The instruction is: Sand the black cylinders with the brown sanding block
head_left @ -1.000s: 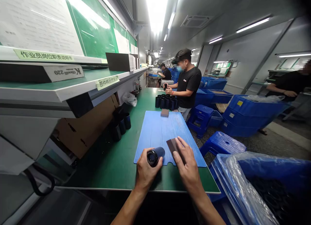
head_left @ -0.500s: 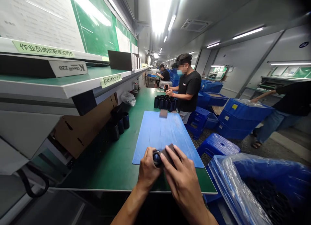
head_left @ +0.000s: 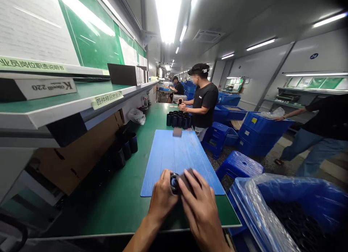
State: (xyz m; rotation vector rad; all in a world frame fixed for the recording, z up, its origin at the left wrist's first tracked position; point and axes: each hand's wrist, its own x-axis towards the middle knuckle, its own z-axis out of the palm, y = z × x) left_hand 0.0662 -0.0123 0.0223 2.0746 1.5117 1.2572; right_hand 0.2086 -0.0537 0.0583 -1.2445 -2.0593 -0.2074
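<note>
My left hand (head_left: 162, 195) is wrapped round a black cylinder (head_left: 174, 183), its round open end tilted up towards me. My right hand (head_left: 202, 205) presses a flat dark brown pad (head_left: 186, 179), which looks like a sanding sponge, against the cylinder's right side; its fingers lie across the pad. Both hands are over the near edge of a blue mat (head_left: 174, 157) on the green table (head_left: 130, 201). A second brown pad (head_left: 177, 132) rests at the mat's far edge. Most of the cylinder's body is hidden by my hands.
Several black cylinders (head_left: 178, 119) stand beyond the mat, and a few more (head_left: 126, 149) at the left. A co-worker (head_left: 205, 99) stands at the table's far right side. A plastic-lined blue bin (head_left: 244, 197) and a blue stool (head_left: 240, 165) are on the right. A shelf (head_left: 81, 103) overhangs the left.
The view has swung slightly right and up, so the table appears lower and further left. Both hands keep their hold on the cylinder and pad. The co-worker's head has turned.
</note>
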